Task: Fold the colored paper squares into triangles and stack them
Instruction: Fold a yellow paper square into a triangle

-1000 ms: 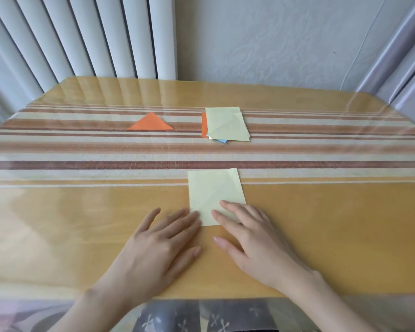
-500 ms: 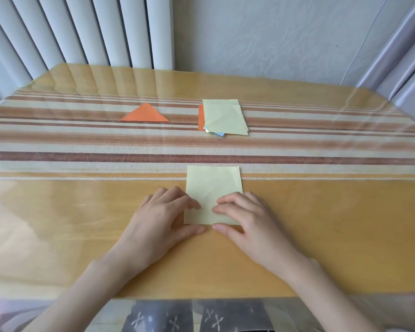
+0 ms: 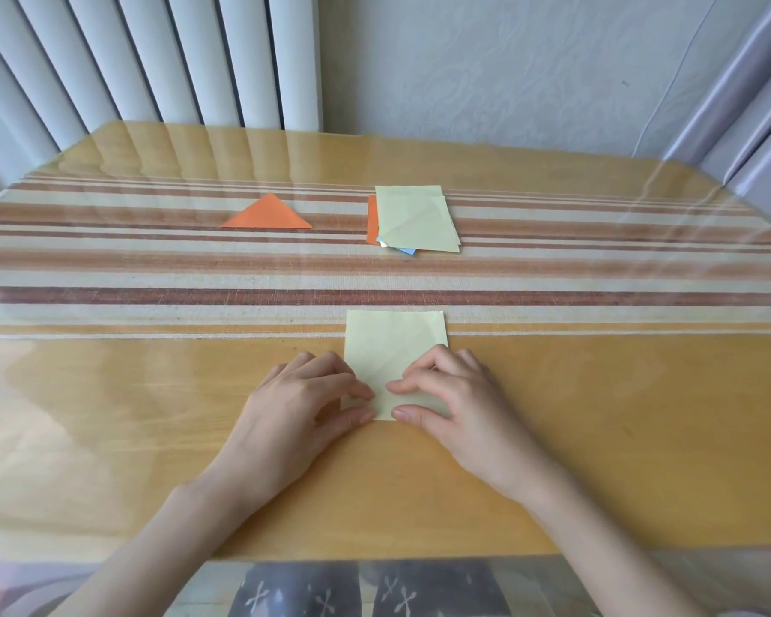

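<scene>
grip: left hand (image 3: 303, 414) and right hand (image 3: 457, 405) pinch near corners of yellow square (image 3: 395, 347) | rest of square extends away from both hands | orange triangle (image 3: 268, 213) beyond square, leftward

Covered corners, buried sheets
The near corners of the yellow square (image 3: 395, 345) lie under the left hand (image 3: 299, 411) and right hand (image 3: 468, 411) (pinching or merely pressing, unclear); the stack (image 3: 415, 216) shows only slivers of orange and blue beneath its top sheet, count untellable; both forearms run off the bottom edge.
</scene>
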Demonstrator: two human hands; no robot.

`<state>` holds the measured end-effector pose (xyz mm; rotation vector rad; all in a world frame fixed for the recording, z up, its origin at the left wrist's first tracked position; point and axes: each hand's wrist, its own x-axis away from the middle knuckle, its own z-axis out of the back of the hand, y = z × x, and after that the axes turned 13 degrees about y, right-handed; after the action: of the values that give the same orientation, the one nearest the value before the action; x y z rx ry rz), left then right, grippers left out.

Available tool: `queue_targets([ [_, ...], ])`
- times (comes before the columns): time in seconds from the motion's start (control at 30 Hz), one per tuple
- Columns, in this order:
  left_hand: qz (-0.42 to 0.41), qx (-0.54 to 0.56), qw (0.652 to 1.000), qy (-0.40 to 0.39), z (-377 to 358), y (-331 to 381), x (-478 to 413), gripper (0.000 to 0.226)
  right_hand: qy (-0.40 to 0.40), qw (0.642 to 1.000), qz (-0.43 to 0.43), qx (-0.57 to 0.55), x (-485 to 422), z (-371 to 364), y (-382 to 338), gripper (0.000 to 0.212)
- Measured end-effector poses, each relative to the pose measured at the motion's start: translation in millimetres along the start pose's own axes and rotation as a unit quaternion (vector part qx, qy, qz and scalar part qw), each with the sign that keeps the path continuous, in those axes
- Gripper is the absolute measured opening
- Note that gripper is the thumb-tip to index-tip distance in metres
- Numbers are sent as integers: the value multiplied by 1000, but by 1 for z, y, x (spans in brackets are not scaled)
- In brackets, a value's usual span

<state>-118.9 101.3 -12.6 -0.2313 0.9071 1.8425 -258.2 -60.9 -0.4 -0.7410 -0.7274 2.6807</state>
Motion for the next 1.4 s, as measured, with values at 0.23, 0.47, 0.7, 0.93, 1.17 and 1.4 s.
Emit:
queue_targets([
  [0.23, -3, -1, 1000, -3, 0, 0, -1, 49, -79, 996, -1, 48, 4, 2, -4, 76],
  [0.47, -36, -42, 998, 23, 3, 3, -3, 35, -50, 997, 27, 53, 5, 4, -6, 75],
  [0.7, 301, 379, 874, 34, 36, 19, -15, 15, 89, 937, -158, -299, -10, 32, -14, 11],
  [0.93, 306, 314, 899, 10, 42, 11, -41, 28, 0, 933, -220, -286, -59, 46, -27, 15],
  [1.17, 214, -13, 977, 8, 14, -8, -30, 7, -3, 985, -171, -28, -57, -1, 1, 28],
  [1.4, -52, -196, 979, 14, 5, -25, -20, 44, -40, 981, 116, 151, -44, -6, 21, 69],
])
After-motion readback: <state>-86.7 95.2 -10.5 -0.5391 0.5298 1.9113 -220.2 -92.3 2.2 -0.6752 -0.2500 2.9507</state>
